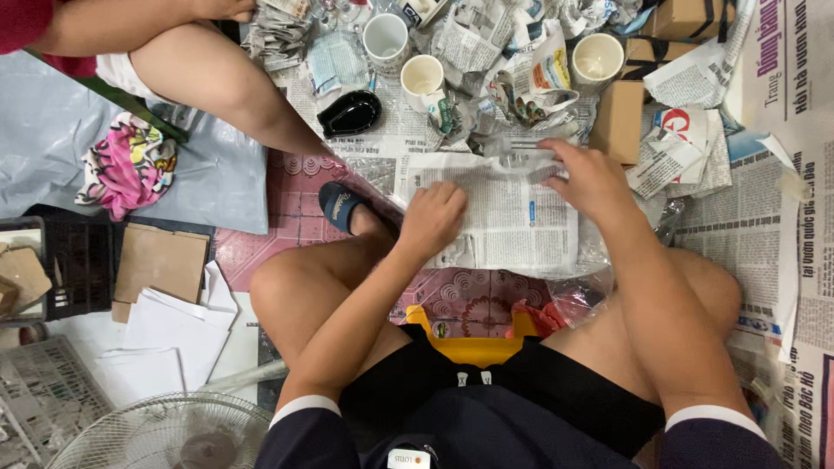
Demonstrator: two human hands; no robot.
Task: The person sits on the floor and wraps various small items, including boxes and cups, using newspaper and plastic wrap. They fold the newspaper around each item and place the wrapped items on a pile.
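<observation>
Yellow stool under knees, L hand clenched on newspaper sheet, R hand flat, sheet's long axis front-to-back

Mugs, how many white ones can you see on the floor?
3. One white mug sits top centre, a second just below and right of it, and a third further right among crumpled newspaper, which may hide more.

Bright even overhead light, soft shadows, sharp focus.
</observation>
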